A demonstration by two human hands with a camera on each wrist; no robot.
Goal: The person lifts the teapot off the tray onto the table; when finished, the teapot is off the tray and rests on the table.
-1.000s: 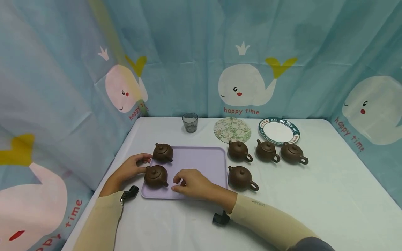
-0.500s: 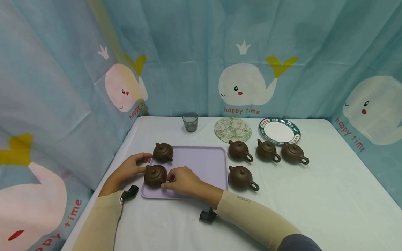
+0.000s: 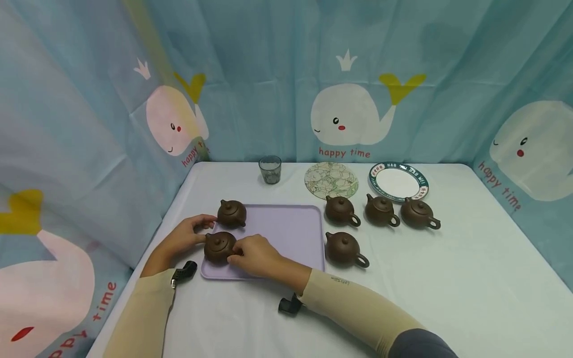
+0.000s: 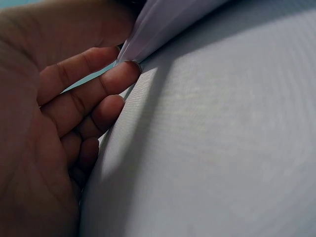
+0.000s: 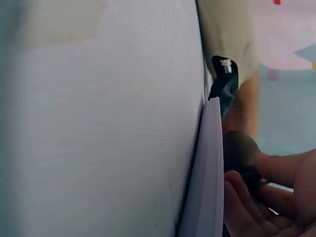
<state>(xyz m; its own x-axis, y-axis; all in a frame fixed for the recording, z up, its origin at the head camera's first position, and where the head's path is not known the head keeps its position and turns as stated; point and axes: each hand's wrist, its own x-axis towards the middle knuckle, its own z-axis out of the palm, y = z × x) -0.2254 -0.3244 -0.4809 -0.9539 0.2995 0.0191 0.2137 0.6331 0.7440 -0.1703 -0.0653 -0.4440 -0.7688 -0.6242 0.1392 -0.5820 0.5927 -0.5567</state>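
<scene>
Two small brown clay teapots stand on the left part of a lavender tray (image 3: 286, 226), the rear teapot (image 3: 231, 214) at its back left corner. My right hand (image 3: 256, 254) reaches across the tray and pinches the handle of the front teapot (image 3: 218, 247); in the right wrist view the thumb and fingers close on the dark teapot (image 5: 239, 150). Its handle is hidden behind them. My left hand (image 3: 182, 239) is at the tray's left edge, loosely bent, thumb tip by the front teapot's spout. In the left wrist view its fingertips (image 4: 131, 71) lie right at the tray rim.
Several more brown teapots, such as the nearest one (image 3: 343, 248), stand right of the tray, handles pointing right. Behind are a glass (image 3: 270, 170), a round patterned mat (image 3: 331, 179) and a green-rimmed plate (image 3: 424, 189). A whale-print curtain hangs around the white table.
My right hand has moved left across the tray to the front teapot and taken its handle. The left hand stays in place. The head view has tilted slightly.
</scene>
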